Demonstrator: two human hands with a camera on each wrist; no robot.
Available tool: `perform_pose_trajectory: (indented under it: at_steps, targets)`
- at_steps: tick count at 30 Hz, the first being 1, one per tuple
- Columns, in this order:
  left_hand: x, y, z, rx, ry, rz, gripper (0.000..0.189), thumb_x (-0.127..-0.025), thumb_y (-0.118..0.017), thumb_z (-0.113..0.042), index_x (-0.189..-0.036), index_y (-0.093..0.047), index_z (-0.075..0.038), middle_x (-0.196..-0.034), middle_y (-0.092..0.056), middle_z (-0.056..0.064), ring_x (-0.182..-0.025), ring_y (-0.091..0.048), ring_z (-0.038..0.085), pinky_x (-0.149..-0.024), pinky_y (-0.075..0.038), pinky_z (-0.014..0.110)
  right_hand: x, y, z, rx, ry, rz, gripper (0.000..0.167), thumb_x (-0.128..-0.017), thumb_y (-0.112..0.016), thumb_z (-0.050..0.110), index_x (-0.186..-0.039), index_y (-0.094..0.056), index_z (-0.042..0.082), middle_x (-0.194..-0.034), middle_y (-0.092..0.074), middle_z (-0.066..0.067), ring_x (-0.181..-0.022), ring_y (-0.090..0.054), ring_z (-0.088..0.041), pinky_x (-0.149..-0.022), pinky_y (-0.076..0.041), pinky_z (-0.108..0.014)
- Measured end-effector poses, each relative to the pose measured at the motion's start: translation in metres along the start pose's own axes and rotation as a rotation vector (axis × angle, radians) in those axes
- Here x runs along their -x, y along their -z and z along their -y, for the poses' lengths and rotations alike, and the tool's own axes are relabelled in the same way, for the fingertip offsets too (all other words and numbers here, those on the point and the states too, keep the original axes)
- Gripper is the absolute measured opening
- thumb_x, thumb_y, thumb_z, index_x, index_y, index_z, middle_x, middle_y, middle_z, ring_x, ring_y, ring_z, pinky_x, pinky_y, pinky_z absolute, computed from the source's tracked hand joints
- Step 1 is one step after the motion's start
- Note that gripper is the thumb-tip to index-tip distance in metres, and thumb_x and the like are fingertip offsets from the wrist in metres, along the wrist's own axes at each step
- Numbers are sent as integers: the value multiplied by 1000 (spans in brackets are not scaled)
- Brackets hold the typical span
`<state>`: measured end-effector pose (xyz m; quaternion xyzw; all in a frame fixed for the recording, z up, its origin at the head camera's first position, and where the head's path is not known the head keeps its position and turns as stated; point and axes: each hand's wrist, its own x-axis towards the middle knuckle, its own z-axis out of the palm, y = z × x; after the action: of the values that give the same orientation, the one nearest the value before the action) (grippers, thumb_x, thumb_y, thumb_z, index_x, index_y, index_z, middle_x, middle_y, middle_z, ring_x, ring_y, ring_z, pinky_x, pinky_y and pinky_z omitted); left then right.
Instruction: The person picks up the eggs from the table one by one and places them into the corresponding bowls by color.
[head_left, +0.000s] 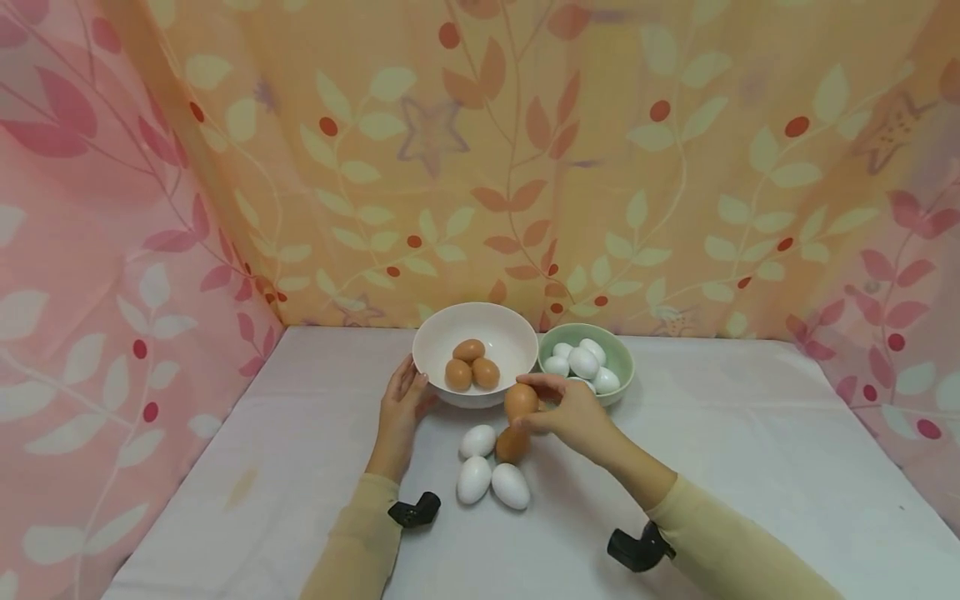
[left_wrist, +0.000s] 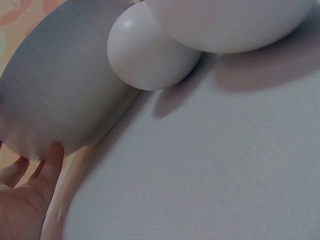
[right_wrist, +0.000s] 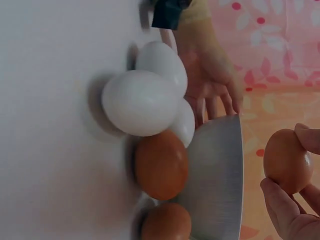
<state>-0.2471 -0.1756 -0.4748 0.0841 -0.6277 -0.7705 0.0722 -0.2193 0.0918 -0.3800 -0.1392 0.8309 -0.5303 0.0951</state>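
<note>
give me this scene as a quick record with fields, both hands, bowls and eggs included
left hand: left hand touching the outside of the white bowl
right hand: right hand holding a raised brown egg in its fingers
white bowl contents: three brown eggs
green bowl: green bowl at the white bowl's right, holding several white eggs, exact count partly hidden
loose on table: three loose white eggs, at least two loose brown eggs
backdrop: leaf-print cloth

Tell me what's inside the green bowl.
White eggs are piled inside the green bowl. The right hand covers part of its near side, and the eggs hide the bottom beneath them, so any lower ones can't be counted.
</note>
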Motion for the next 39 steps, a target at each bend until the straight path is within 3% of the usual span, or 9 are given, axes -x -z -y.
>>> perform_pose_trajectory:
  at_steps: [7, 18, 24, 33, 39]
  targets:
    - [0, 0, 0, 22, -1, -8, 57, -102, -55, -27, -155, -33, -22, -164, -29, 4, -146, -39, 24, -112, -45, 47, -40, -11, 20, -61, -4, 9, 58, -77, -85, 18, -130, -64, 8, -128, -68, -10, -118, -62, -24, -100, -51, -35]
    - [2, -1, -1, 19, -18, 2, 58, -102, -56, -27, -155, -33, -22, -164, -29, 4, -145, -41, 24, -112, -45, 47, -77, -25, 23, -53, -15, 41, 52, -79, -82, 15, -128, -66, 7, -122, -69, -12, -109, -65, -24, -90, -55, -28]
    - [3, -2, 1, 42, -26, -1, 57, -102, -56, -26, -154, -34, -21, -163, -31, 6, -143, -43, 25, -111, -45, 46, -97, -32, 23, -102, -62, 23, 54, -80, -81, 14, -130, -64, 6, -125, -68, -12, -113, -65, -25, -97, -54, -33]
    - [3, -2, 3, 36, -9, -5, 57, -102, -56, -26, -155, -34, -21, -163, -31, 5, -141, -45, 24, -111, -46, 44, -122, -50, 14, -81, -86, 7, 51, -78, -83, 21, -126, -68, 11, -125, -70, -7, -114, -64, -22, -106, -50, -36]
    - [3, -1, 3, 41, -29, 11, 58, -102, -56, -27, -155, -33, -20, -163, -31, 6, -142, -43, 25, -112, -44, 47, -138, -59, 12, -80, -57, 7, 53, -77, -83, 20, -126, -67, 8, -124, -70, -9, -113, -64, -23, -105, -50, -36]
